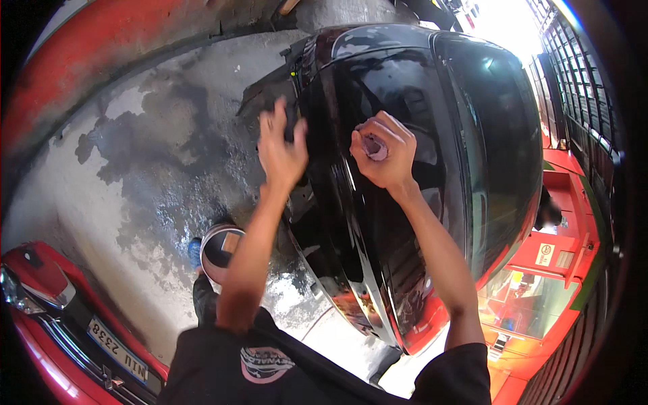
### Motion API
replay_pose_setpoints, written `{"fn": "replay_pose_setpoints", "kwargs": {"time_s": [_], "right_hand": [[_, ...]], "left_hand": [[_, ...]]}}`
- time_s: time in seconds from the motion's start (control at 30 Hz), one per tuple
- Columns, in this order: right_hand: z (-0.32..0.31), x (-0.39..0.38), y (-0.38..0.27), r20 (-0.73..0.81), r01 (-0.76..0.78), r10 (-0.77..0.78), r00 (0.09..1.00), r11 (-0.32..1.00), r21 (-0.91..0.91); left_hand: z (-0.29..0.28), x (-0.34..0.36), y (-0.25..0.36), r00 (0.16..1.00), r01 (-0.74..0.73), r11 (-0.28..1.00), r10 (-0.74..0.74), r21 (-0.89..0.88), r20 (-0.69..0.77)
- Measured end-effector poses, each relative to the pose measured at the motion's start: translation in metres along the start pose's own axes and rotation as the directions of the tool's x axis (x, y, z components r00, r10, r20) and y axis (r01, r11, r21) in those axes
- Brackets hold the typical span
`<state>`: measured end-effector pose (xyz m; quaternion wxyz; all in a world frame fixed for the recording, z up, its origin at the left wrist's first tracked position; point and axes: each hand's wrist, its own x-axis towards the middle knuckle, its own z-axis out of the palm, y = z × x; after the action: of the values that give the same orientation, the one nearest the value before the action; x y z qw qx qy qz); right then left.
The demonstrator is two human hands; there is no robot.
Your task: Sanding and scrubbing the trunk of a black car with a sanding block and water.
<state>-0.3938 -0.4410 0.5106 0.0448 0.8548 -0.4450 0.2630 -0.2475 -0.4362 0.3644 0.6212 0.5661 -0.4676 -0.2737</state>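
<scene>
Both my arms reach out over the glossy black car (405, 94), which has its front panels on the left side. My left hand (282, 152) is raised near the car's left edge with fingers spread, slightly blurred, and nothing shows in it. Above the black panel, my right hand (397, 160) is closed around a crumpled greyish-purple piece (375, 146) that looks like a wad of cloth. Only its end shows within the curled fingers. Whether the right hand touches the panel, I cannot tell.
A bucket (211, 260) with a tan block at its rim stands beside my left forearm. The concrete floor (182, 155) has wet, dark patches. A red car (61, 331) sits at lower left. On the right are a red-framed booth (567, 253) and dark metal grilles (574, 67).
</scene>
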Motion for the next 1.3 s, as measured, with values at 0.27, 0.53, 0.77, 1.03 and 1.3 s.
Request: {"fn": "replay_pose_setpoints", "kwargs": {"time_s": [0.27, 0.53, 0.77, 1.03, 1.3], "right_hand": [[0.003, 0.003, -0.003, 0.025, -0.011, 0.011, 1.0, 1.0, 0.018], [-0.001, -0.01, 0.008, 0.028, -0.007, 0.007, 1.0, 1.0, -0.022], [0.004, -0.002, 0.003, 0.024, 0.021, -0.022, 0.999, 1.0, 0.015], [0.009, 0.007, 0.001, 0.028, 0.015, -0.015, 0.999, 0.999, 0.028], [-0.001, -0.011, 0.011, 0.053, -0.011, 0.012, 0.999, 1.0, -0.018]], "left_hand": [[-0.004, 0.023, -0.008, 0.995, -0.099, 0.994, 0.099, 0.04, -0.005], [-0.019, -0.105, 0.013, 0.981, 0.009, 0.998, 0.004, -0.066, 0.196], [-0.002, 0.009, -0.014, 0.993, -0.116, 0.993, 0.116, 0.02, -0.003], [-0.01, 0.003, -0.01, 0.994, -0.098, 0.993, 0.101, 0.06, -0.043], [-0.014, -0.115, 0.026, 0.991, 0.077, 0.992, -0.064, -0.105, 0.117]]}}
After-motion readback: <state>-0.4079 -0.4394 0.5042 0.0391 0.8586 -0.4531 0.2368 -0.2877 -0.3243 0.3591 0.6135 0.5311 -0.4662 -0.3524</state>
